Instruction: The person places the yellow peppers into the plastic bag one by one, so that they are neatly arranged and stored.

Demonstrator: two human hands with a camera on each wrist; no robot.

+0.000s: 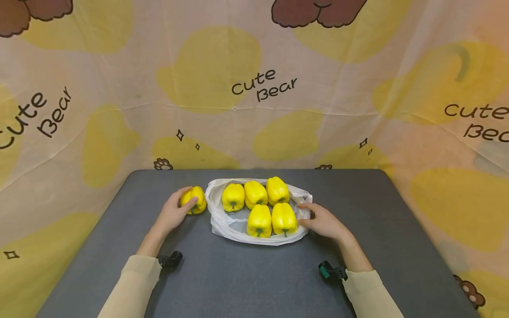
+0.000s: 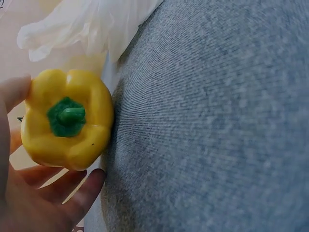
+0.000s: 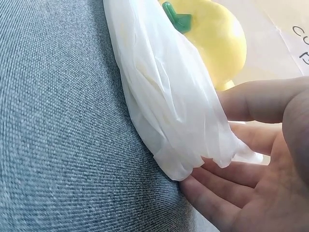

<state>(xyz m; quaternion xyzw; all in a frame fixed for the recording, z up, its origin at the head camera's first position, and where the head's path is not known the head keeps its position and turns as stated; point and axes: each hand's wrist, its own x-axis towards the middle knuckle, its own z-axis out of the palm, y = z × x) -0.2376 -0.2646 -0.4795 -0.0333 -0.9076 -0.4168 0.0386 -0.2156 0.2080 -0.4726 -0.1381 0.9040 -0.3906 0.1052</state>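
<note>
To the left of the bag, my left hand [image 1: 173,213] grips a yellow bell pepper [image 1: 198,199], thumb on one side and fingers round the other. Its green stem [image 2: 71,115] faces the left wrist camera, and the pepper sits low by the table surface. A white plastic bag [image 1: 220,229] lies spread with its mouth up, and several more yellow bell peppers [image 1: 259,221] sit inside in two rows. At the bag's right edge, my right hand [image 1: 325,221] holds the crumpled plastic [image 3: 178,96] between thumb and fingers, right beside the nearest pepper [image 3: 219,43].
Everything rests on a dark grey table [image 1: 246,282] with rounded far corners. Behind it and along both sides hangs a printed cloth [image 1: 214,70] with yellow patches and lettering. A dark band [image 1: 170,259] is strapped at each wrist.
</note>
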